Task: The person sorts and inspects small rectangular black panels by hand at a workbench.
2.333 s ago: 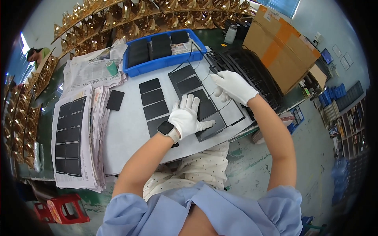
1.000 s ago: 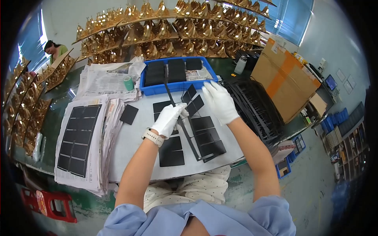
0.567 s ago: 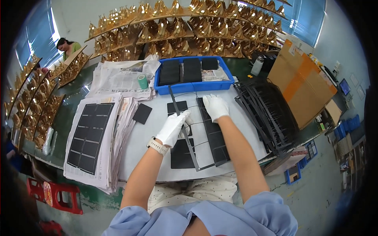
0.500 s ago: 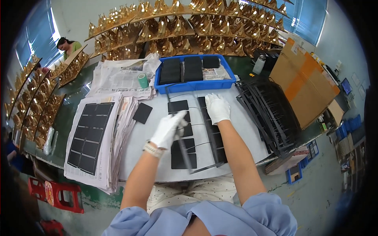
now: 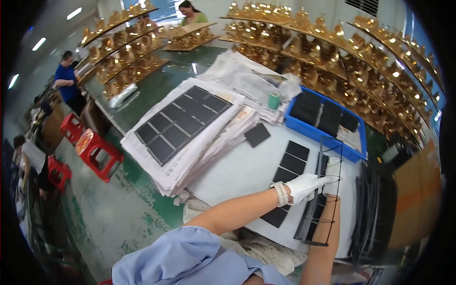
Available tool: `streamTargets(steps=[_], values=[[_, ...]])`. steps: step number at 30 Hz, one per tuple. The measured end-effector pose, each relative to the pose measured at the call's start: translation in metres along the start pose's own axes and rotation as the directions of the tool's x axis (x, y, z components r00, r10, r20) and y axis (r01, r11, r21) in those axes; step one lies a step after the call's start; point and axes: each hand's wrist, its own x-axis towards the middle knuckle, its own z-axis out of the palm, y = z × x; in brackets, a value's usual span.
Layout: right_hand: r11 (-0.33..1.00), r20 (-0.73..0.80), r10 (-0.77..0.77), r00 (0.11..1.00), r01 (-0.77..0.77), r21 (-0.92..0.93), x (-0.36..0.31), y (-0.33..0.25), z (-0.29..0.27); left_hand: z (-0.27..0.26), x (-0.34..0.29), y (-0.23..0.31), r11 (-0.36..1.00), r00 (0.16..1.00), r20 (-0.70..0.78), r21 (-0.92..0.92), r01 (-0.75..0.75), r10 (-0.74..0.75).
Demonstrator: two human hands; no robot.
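Note:
My left hand (image 5: 304,187), in a white glove, has its fingers closed round one side of a black wire frame (image 5: 309,211). That frame stands tilted up from the table, its thin wires crossing in front of my right forearm. Behind the wires my gloved right hand (image 5: 333,167) lies over a dark strip of panels, fingers extended but partly hidden. To the left of both hands, black rectangular pieces (image 5: 292,164) lie in a column on the white sheet (image 5: 228,178). A single black square (image 5: 257,136) rests apart, beside the newspaper stack.
Newspapers (image 5: 209,152) at the left bear black panels (image 5: 183,124) in two rows. A blue tray (image 5: 327,140) holds black stacks at the back, near a green tape roll (image 5: 274,100). Black frames (image 5: 368,213) and a cardboard box (image 5: 418,194) stand right; golden pieces fill racks behind.
The view has swung left. My left hand has shifted rightward with the wire frame, which now rises in front of my right hand. My right hand still rests on the panel strip.

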Motion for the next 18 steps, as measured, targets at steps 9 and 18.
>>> streamTargets(steps=[9,18], values=[[0.984,0.125,0.043,0.991,-0.021,-0.177,0.02,-0.049,-0.041,-0.077,-0.056,0.002,0.973,0.988,-0.121,-0.22,0.07,-0.099],[0.99,0.169,0.046,0.985,-0.023,-0.137,0.007,0.01,-0.011,-0.004,-0.026,0.019,0.953,0.998,-0.062,-0.299,-0.049,0.031]])
